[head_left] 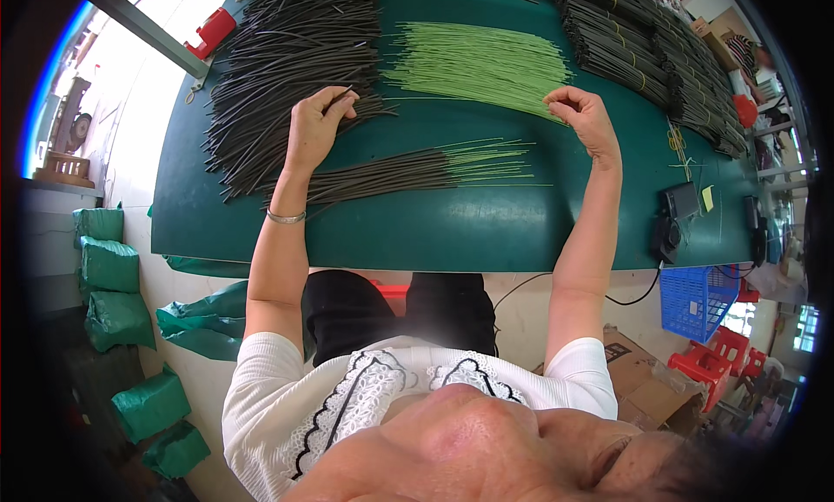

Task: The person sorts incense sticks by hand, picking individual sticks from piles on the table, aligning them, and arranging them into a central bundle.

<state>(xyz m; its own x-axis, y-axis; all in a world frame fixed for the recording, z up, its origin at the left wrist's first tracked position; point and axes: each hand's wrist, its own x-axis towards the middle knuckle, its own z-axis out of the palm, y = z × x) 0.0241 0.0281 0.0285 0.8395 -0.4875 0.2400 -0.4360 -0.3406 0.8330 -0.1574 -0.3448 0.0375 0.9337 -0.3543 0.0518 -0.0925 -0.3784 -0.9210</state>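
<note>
On a green table (430,228) lies a large heap of dark, thin tubes (287,59), and my left hand (317,121) is over its right part, thumb and fingers pinched on a dark tube. My right hand (583,118) is at the lower right corner of a spread of thin green sticks (482,62), its thumb and forefinger closed together; whether a stick is between them is too small to tell. One green stick (430,98) lies apart, along the pile's lower edge. Nearer to me is a row of dark tubes (384,170) with green sticks (488,163) protruding from their right ends.
Tied bundles of dark tubes (625,46) fill the table's back right. A black device (681,201) with a cable sits at the right. On the floor are a blue plastic crate (694,303), red stools (704,368), a cardboard box (645,378) and green packages (111,264). A person (743,52) is far right.
</note>
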